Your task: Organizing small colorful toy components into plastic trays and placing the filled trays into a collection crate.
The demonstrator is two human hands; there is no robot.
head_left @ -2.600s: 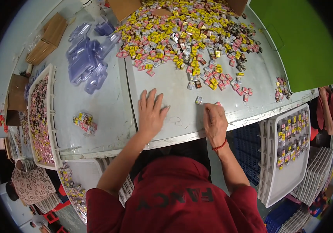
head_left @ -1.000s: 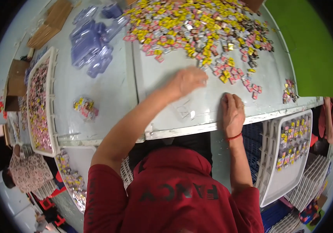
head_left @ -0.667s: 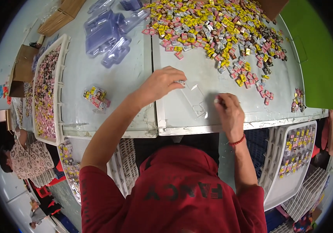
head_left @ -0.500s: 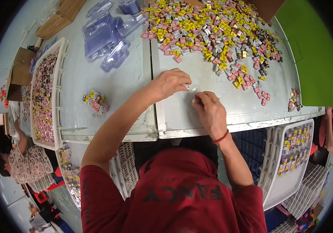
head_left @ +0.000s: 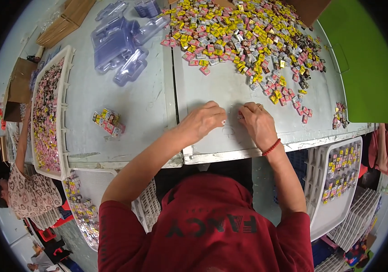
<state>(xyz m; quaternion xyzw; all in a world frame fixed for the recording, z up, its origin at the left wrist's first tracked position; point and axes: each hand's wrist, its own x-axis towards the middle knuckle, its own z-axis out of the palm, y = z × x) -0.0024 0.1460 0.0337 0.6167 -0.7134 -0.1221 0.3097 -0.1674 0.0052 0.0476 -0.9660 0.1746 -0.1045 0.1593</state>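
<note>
Over the table near its front edge, my left hand (head_left: 204, 120) is closed in a pinch. A tiny pale piece (head_left: 223, 122) shows at its fingertips; its kind cannot be made out. A short gap to the right, my right hand (head_left: 259, 123), with a red bracelet on the wrist, pinches too. A small pinkish bit (head_left: 240, 116) peeks out at its fingertips, mostly covered by the fingers. Beyond both hands spreads a large pile of small boxes (head_left: 243, 41) in yellow, pink, white and dark colours. Faint clear outlines (head_left: 228, 131) show on the tabletop between the hands.
Clear plastic trays (head_left: 117, 45) lie at the back left, with a small cluster of boxes (head_left: 108, 121) nearer. A white crate (head_left: 65, 113) of small pieces stands at the left. Another white tray (head_left: 334, 213) stands below the right edge. A co-worker (head_left: 33, 192) is at far left.
My left hand has come nearer to me and slightly right. My right hand has shifted right. Both stay pinched. The co-worker at left reaches farther along the crate.
</note>
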